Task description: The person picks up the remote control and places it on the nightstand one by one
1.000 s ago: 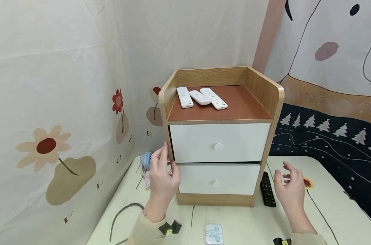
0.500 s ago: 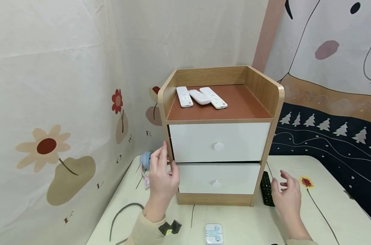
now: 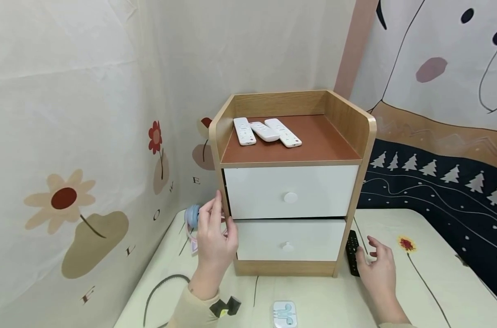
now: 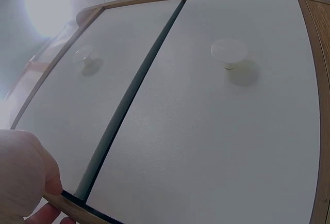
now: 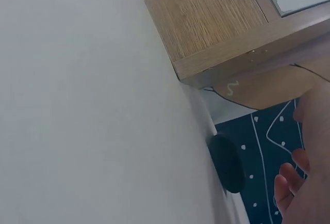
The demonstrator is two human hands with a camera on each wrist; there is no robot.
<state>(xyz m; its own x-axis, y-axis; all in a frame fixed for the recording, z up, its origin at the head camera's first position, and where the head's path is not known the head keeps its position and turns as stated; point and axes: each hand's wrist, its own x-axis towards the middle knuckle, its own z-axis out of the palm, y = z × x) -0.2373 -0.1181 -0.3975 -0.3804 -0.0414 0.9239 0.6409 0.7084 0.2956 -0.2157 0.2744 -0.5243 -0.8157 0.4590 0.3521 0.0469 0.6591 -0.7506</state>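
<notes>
A small wooden cabinet (image 3: 285, 268) with a white upper drawer (image 3: 258, 196) and a white lower drawer (image 3: 258, 241) stands on the table. My left hand (image 3: 214, 239) grips the cabinet's left side edge, thumb at the front and fingers along the side. In the left wrist view that thumb (image 4: 49, 170) lies by the dark gap between the drawers. Right of the cabinet, my right hand (image 3: 377, 269) has its fingers loosely bent beside a black remote control (image 3: 351, 250), thumb overlapping the remote's edge in the head view. The right wrist view shows the remote (image 5: 227, 164) lying near these fingers.
Several white remotes (image 3: 244, 132) lie on the cabinet's brown top (image 3: 322, 136). A boxed pair of earphones (image 3: 284, 314) lies in front. At the left are a blue and pink item (image 3: 192, 216) and a grey cord (image 3: 158, 287). Fabric walls (image 3: 88, 114) stand behind.
My right hand has moved left and lower, toward the black remote, and now overlaps its edge. The left hand keeps its hold on the cabinet's side. The head view has shifted slightly.
</notes>
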